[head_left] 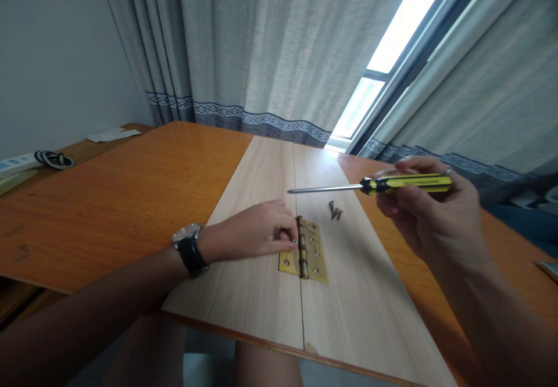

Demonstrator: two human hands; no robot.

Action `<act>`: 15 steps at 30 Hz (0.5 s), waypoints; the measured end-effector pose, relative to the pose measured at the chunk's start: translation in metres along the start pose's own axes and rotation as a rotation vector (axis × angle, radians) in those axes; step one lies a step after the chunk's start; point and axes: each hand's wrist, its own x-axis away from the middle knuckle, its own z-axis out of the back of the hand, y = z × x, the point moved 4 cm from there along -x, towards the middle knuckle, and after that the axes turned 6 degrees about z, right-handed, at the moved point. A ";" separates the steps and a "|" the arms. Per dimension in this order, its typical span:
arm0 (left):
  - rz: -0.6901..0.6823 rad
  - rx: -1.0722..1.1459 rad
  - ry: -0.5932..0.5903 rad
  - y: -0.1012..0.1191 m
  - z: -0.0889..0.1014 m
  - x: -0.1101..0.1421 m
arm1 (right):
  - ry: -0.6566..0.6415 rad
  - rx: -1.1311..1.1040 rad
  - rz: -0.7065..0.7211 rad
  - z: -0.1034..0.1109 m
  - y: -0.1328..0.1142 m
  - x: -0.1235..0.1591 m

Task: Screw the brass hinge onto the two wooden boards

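Observation:
My left hand rests on the left pale wood board, its fingertips pinching a small screw against the brass butt hinge. The hinge lies flat across the seam between that board and the right board. Three or so loose screws lie on the right board, above the hinge. My right hand is raised over the right board, gripping a yellow-and-black screwdriver with its thin steel shaft pointing left. The shaft tip is above and apart from the hinge.
The boards lie on an orange wooden table. A wristwatch sits on my left wrist. A power strip and coiled cable lie at the far left, with a paper behind. Curtains and a window stand beyond.

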 end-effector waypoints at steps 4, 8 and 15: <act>0.016 0.004 0.009 0.000 0.000 0.001 | 0.021 0.025 -0.009 0.002 0.004 0.003; 0.036 0.023 0.001 0.000 0.000 0.001 | 0.042 0.087 0.029 -0.007 0.001 0.011; 0.046 0.039 -0.008 0.000 0.001 0.000 | -0.004 0.064 0.107 -0.034 -0.010 0.028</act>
